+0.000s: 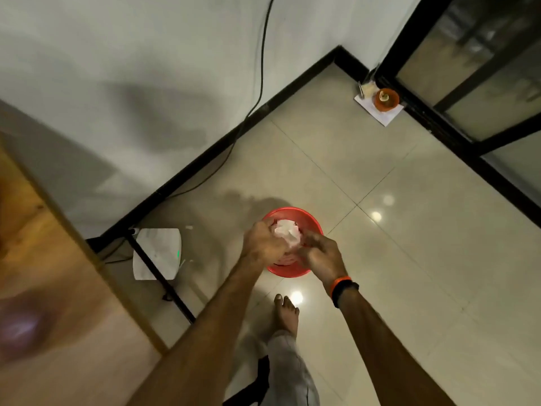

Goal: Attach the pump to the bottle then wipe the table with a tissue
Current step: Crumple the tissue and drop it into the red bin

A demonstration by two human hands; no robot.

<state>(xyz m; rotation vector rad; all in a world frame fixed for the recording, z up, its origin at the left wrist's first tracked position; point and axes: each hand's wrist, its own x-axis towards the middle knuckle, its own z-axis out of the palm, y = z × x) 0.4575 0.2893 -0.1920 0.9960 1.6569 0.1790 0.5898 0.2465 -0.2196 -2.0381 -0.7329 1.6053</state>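
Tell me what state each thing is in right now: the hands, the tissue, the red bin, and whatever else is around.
Left hand: fingers curled, gripping the tissue.
Right hand: holding the tissue from the other side.
Tissue: crumpled, held over the bin.
Red bin: upright on the floor, open-topped.
Wooden table: blurred at the left edge.
White device: on the floor, green light lit.
Orange bowl: upright on paper in the corner.

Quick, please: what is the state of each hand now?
Left hand: closed on the tissue, above the red bin.
Right hand: fingers curled at the tissue; its grip cannot be told.
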